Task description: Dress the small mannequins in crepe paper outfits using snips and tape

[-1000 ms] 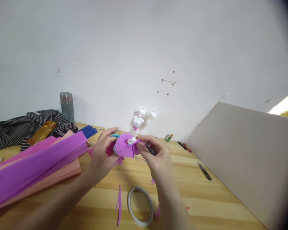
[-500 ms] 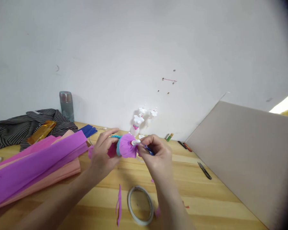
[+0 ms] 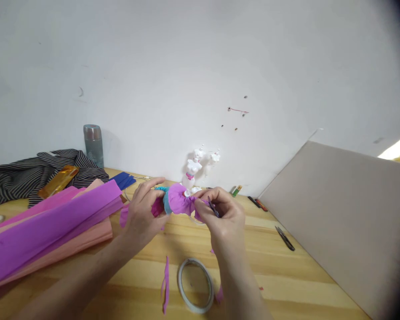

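Above the wooden table [image 3: 306, 275], both my hands hold a small white figure wrapped in purple crepe paper [image 3: 180, 201] with a blue layer beneath. My left hand [image 3: 142, 218] grips its pink and blue left side, fingers curled round it. My right hand [image 3: 222, 218] pinches the purple paper at the right, with a small dark thing tucked in its fingers that I cannot make out.
Folded purple and pink crepe sheets [image 3: 46, 226] lie at the left. A tape roll [image 3: 195, 284] and a purple scrap [image 3: 166, 284] sit near the front. White figurines [image 3: 195, 166] stand by the wall. A grey board [image 3: 346, 213] leans at the right, small snips [image 3: 284, 238] beside it.
The wrapped figure has turned a little in my hands. My right fingers shifted along the purple paper's edge, and the view drifted slightly.
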Tool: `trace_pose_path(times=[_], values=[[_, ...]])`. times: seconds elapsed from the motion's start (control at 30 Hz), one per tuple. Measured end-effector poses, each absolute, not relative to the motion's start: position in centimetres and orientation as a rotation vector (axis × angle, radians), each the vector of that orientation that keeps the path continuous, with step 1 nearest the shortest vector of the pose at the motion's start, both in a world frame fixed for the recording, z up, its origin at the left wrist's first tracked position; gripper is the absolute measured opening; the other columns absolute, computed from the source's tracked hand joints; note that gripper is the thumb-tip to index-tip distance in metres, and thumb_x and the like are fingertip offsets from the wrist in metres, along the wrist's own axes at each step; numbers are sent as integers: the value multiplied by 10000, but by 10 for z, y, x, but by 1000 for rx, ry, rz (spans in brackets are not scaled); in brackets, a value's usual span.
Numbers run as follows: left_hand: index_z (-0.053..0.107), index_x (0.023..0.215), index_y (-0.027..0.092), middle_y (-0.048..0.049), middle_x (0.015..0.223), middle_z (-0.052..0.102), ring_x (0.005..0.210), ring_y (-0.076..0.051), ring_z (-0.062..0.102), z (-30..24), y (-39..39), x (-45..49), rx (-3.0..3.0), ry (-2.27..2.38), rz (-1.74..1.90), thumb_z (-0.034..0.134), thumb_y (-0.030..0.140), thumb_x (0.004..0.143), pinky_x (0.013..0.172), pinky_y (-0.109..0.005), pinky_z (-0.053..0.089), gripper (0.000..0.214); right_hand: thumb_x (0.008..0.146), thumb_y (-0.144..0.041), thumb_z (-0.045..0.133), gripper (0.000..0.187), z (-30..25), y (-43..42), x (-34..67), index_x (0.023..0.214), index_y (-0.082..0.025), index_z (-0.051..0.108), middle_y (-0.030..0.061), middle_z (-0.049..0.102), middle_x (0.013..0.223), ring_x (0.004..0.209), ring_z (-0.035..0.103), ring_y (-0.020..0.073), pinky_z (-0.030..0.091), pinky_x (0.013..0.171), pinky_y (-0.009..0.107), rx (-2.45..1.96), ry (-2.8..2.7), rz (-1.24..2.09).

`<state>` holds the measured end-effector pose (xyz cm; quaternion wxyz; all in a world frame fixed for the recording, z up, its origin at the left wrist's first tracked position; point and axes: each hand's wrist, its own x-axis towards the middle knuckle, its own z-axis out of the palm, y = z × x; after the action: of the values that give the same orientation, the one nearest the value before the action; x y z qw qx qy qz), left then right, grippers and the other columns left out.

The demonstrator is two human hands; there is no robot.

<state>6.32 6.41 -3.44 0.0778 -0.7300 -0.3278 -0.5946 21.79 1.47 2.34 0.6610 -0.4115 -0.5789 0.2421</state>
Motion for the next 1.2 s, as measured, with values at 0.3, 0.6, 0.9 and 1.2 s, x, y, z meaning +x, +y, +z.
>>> trace_pose_path(times=[0.3, 0.6, 0.9, 1.2], values=[[559, 893, 201, -112, 1144, 625, 1062, -244, 616, -36, 66, 63, -2192, -1001, -1794, 681, 76, 722, 878, -388, 520, 244, 631, -184, 679, 200, 24, 12, 217, 552, -191, 496, -4, 611, 631, 521, 493, 103, 360, 466, 229, -908, -1217, 780], [560, 858, 193, -113, 1148, 624, 1078, -247, 619, -37, 63, 66, -2251, -997, -1810, 684, 71, 705, 880, -374, 513, 231, 675, -261, 700, 217, 21, 15, 222, 602, -191, 508, -15, 591, 604, 501, 433, 93, 318, 489, 239, -759, -1184, 964], [541, 840, 200, -108, 1130, 625, 1060, -246, 617, -38, 63, 67, -2263, -990, -1811, 669, 85, 713, 870, -380, 520, 214, 666, -119, 619, 170, 21, 7, 212, 579, -207, 502, 5, 652, 640, 514, 512, 113, 365, 458, 235, -835, -1310, 738], [531, 829, 208, -96, 1113, 636, 1050, -241, 625, -39, 64, 68, -2182, -1038, -1778, 672, 140, 759, 860, -378, 518, 171, 686, -142, 623, 155, 26, 0, 208, 577, -199, 530, 22, 646, 650, 533, 540, 123, 401, 456, 239, -850, -1380, 623]])
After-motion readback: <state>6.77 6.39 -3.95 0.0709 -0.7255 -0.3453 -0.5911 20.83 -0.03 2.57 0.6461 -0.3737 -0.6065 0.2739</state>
